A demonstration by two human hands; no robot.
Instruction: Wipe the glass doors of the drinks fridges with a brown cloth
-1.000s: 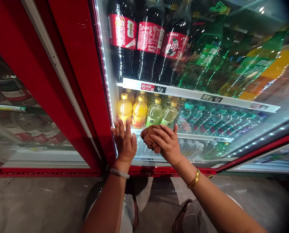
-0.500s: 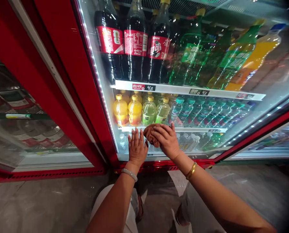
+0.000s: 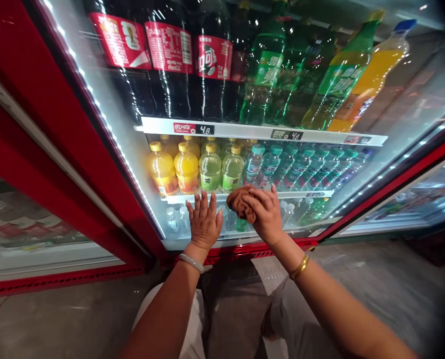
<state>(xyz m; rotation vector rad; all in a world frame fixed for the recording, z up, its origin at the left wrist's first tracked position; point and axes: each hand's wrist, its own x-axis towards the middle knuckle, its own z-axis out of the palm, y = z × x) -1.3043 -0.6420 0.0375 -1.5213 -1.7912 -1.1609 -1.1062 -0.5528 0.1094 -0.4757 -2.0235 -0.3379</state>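
Note:
My right hand (image 3: 265, 214) presses a crumpled brown cloth (image 3: 240, 200) against the glass door (image 3: 357, 174) of a red drinks fridge, low down near the bottom shelves. My left hand (image 3: 204, 222) lies flat on the same glass just to the left, fingers spread and pointing up, holding nothing. A pale bangle is on my left wrist and a gold one on my right. Behind the glass, above my hands, stand yellow and green juice bottles (image 3: 187, 169) and teal-capped water bottles (image 3: 282, 162).
Large cola bottles (image 3: 166, 65) and green and orange soda bottles (image 3: 338, 75) fill the upper shelf, with white price strips (image 3: 245, 131) beneath. The red fridge frame (image 3: 58, 124) runs diagonally at left beside another glass door. Grey concrete floor (image 3: 58, 319) and my knees lie below.
Both hands have shifted to the right along the bottom of the glass, the cloth moving with my right hand. My left hand left the door's left edge. The camera view swung right.

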